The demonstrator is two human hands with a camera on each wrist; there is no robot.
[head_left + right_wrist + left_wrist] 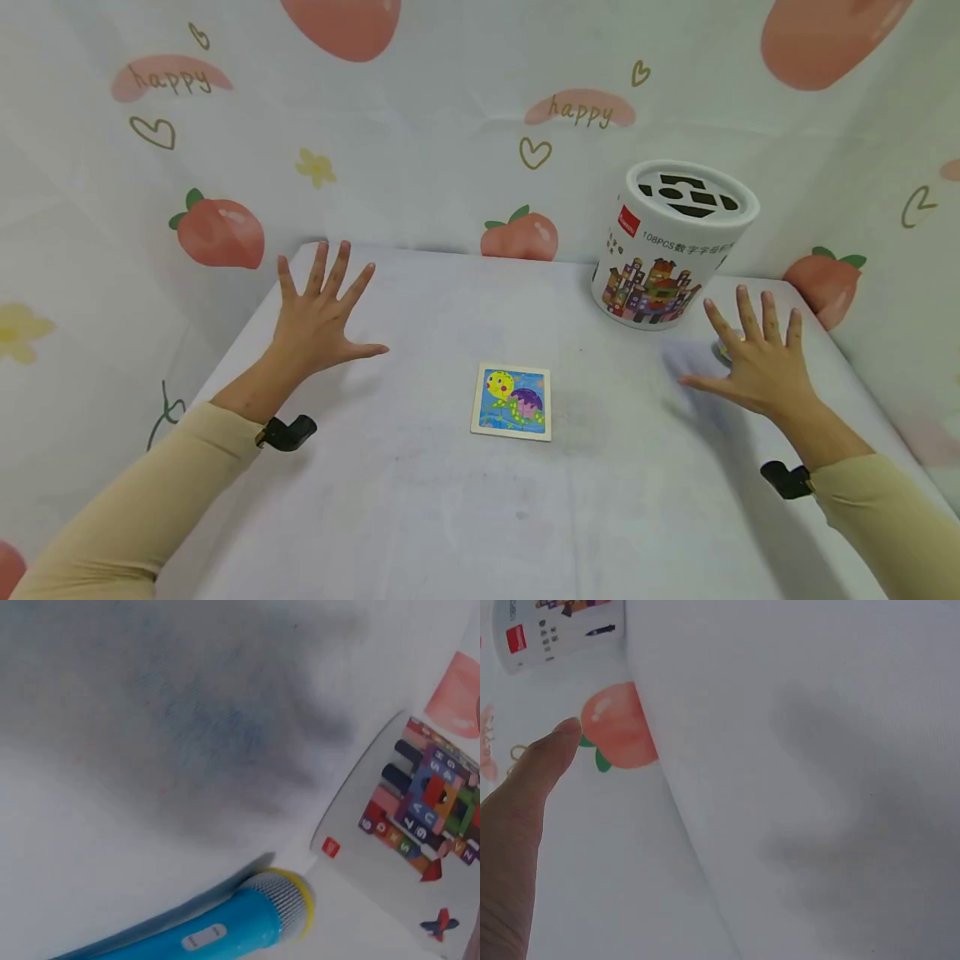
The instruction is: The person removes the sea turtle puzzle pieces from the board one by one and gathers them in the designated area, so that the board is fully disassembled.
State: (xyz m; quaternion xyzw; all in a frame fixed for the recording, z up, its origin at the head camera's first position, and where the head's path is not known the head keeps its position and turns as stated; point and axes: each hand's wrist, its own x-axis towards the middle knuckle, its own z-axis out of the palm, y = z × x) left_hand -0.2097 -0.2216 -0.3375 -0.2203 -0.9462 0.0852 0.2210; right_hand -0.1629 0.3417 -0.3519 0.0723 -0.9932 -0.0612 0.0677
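My left hand [313, 325] is held over the left side of the table with its fingers spread, holding nothing. On the right, my right hand [767, 367] has its fingers spread too, with nothing in it. Between them, nearer the middle, a small square picture puzzle [512, 402] of a turtle lies flat on the table. A toy microphone [232, 922], blue with a yellow ring, lies below the right hand; in the head view that hand hides most of it. In the left wrist view only the thumb [544, 761] of the left hand shows.
A white lidded bucket [667, 250] with printed building blocks and cut-out shapes in its lid stands at the back right. The table [420, 500] has a white cover. Behind it hangs a cloth [427, 150] printed with peaches and hearts.
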